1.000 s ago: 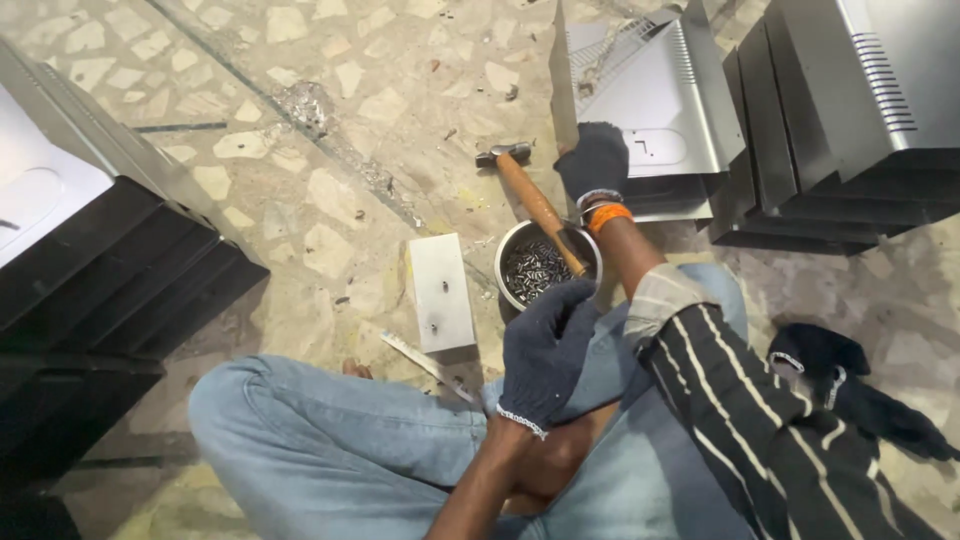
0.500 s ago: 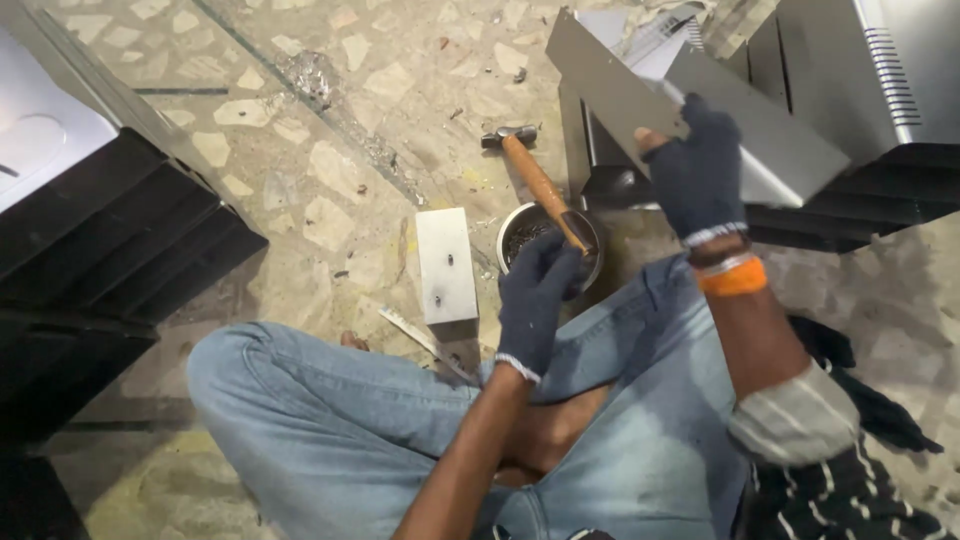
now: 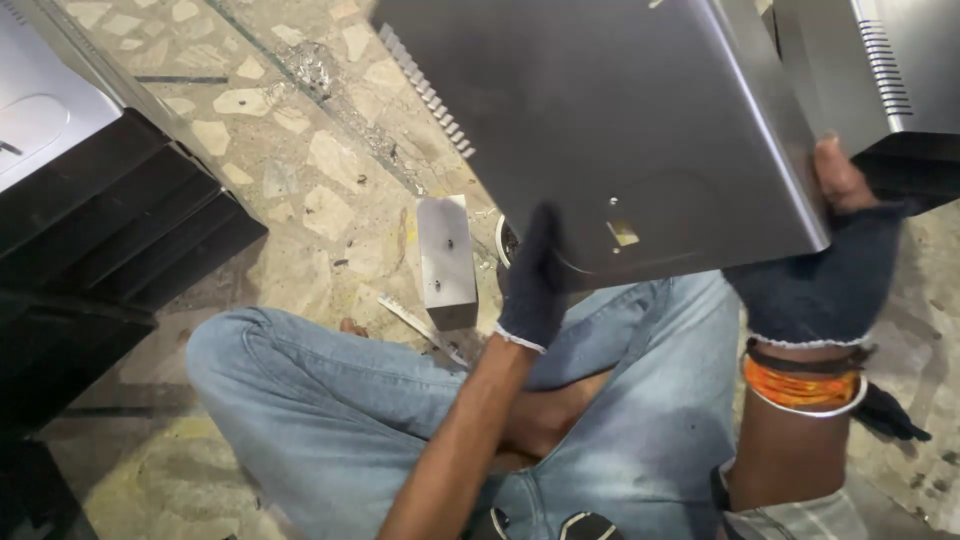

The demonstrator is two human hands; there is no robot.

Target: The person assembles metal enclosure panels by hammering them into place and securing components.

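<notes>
Hands on both edges of a big grey sheet-metal panel (image 3: 620, 130), probably because it's too wide to steady with one, and it hangs tilted over the lap, above the speckled floor (image 3: 300, 200). Left hand (image 3: 533, 285), dark glove, fingers closed on the lower edge, forearm reaching straight up from the knee. Right hand (image 3: 835, 265) grips the right corner, bare fingertips wrapped over, wrist bent back. A small metal block (image 3: 446, 262) sits just beside the jeans.

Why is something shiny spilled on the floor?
It looks like scattered shiny scraps lying loose on the stone floor, far from both gloved hands, left hand and right hand, which hold a tilted grey metal panel.
</notes>
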